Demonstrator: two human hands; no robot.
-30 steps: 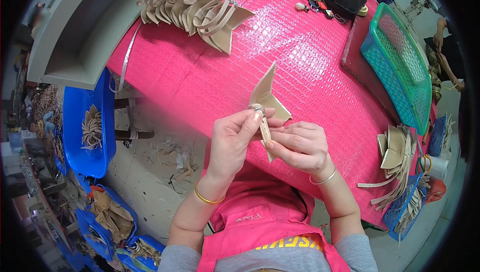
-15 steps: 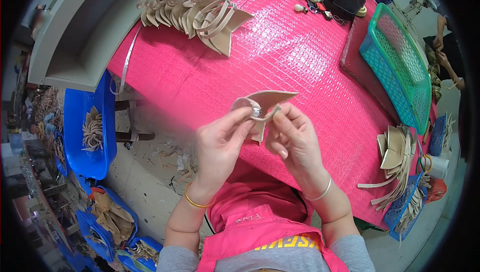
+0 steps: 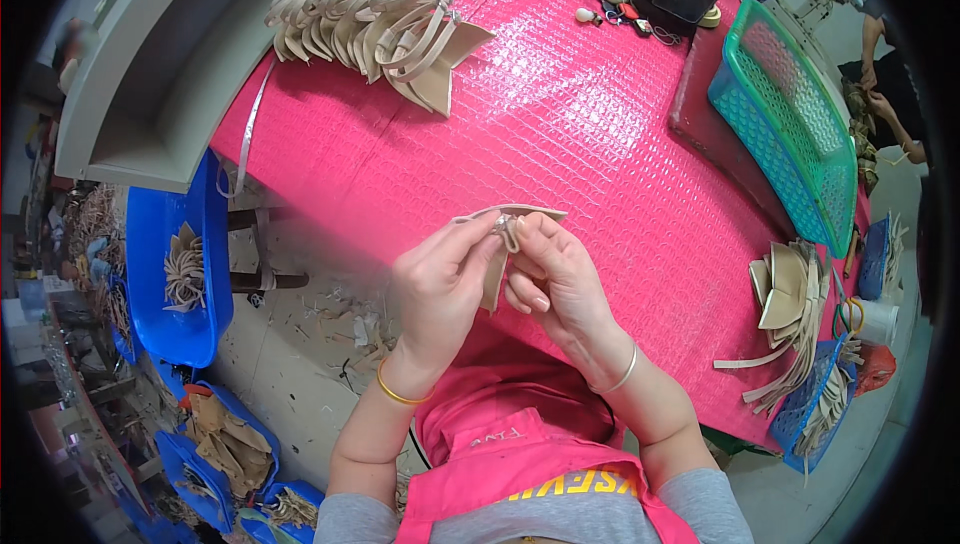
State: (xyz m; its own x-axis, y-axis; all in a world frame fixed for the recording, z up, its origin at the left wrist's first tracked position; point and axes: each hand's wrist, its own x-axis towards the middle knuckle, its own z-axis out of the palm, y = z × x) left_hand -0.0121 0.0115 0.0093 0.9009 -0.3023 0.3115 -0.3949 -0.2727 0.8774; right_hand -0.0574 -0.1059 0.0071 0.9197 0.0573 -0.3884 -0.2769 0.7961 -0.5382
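Over the near edge of the pink table, both hands hold a beige leather piece [image 3: 494,284] with a narrow strap and pointed flaps. My left hand [image 3: 438,279] is closed, thumb and fingers pinching the piece beside a small metal buckle [image 3: 503,223]. Close against it, my right hand [image 3: 562,279] pinches the strap, which bends in a tight loop at the buckle. Whether the strap end passes through the buckle I cannot tell, since fingertips cover part of it. Farther back lies a row of similar beige strapped pieces [image 3: 360,29], overlapping one another.
A green basket [image 3: 780,134] stands on the right of the pink table [image 3: 560,144]. More beige pieces with straps [image 3: 790,294] lie near the right edge. Blue bins [image 3: 175,319] are at the left, below table height. Beyond the basket, another person's hands [image 3: 875,94] show.
My right hand has moved left, up against my left hand. The strap, earlier stretched between the hands, is now bent tightly at the buckle, and the leather piece has turned.
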